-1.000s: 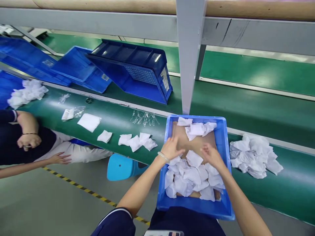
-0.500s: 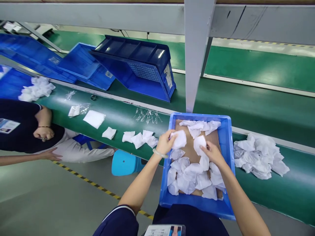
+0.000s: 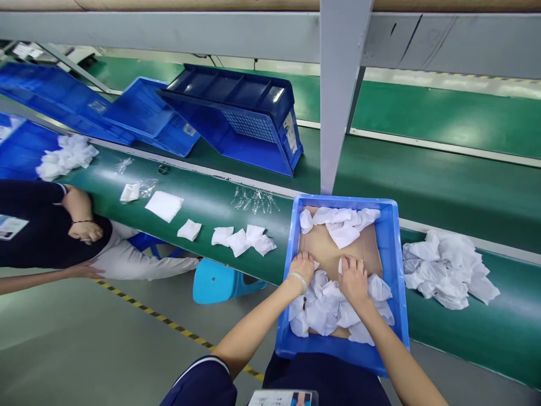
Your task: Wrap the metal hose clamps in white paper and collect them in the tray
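A blue plastic bin (image 3: 397,282) lined with brown cardboard (image 3: 325,251) holds many small white wrapped packets (image 3: 323,307). My left hand (image 3: 302,269) is lowered into its left side, fingers curled down over a white packet, with a white edge showing at the fingertips. My right hand (image 3: 354,277) reaches in beside it, closed on another white packet whose corner peeks out by the thumb side. Most of both packets is hidden under the hands. Along the far wall of the bin lies a row of white packets (image 3: 344,223).
Loose white packets (image 3: 239,242), a white stack (image 3: 164,206) and clear plastic pieces (image 3: 255,199) lie left on the green belt. A white heap (image 3: 450,269) is right. Blue bins (image 3: 236,118), a grey post (image 3: 343,96), a blue stool (image 3: 215,281) and a seated person (image 3: 38,225) surround.
Both hands have come down from above the bin onto its near packets, the packets they held now mostly covered. A packet shows at the bin's far left corner, where my left hand blocked the view.
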### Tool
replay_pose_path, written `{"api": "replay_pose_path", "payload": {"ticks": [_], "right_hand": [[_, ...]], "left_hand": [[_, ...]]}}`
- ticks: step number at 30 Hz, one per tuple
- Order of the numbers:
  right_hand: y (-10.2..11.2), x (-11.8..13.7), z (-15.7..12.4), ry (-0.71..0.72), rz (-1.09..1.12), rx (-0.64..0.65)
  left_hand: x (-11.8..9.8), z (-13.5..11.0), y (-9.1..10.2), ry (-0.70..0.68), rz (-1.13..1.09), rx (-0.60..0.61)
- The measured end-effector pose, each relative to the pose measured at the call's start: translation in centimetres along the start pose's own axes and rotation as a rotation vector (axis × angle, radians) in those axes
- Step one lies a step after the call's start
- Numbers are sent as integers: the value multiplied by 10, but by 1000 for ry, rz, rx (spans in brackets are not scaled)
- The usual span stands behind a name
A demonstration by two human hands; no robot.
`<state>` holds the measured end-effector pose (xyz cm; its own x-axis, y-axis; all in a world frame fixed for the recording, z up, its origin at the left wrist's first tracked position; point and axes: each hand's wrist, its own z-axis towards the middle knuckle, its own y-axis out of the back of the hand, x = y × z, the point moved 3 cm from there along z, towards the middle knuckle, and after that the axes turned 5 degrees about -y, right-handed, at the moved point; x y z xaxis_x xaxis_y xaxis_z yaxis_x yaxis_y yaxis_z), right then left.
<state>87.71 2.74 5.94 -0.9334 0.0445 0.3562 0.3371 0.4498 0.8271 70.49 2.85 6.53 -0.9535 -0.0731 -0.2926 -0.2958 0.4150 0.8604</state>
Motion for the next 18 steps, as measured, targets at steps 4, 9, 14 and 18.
{"api": "replay_pose_path", "payload": {"ticks": [4,9,14,18], "right_hand": [[6,-18,-5,-30,86,-17],[27,-39,28,-21,357,32],[40,-43,39,17,604,-19],[16,-28,-8,144,594,136]], "left_hand": [[5,4,22,-40,-145,57],[10,27,70,-77,-339,-43],[10,24,65,-65,-452,-124],[-2,-13,14,-364,-349,248]]}}
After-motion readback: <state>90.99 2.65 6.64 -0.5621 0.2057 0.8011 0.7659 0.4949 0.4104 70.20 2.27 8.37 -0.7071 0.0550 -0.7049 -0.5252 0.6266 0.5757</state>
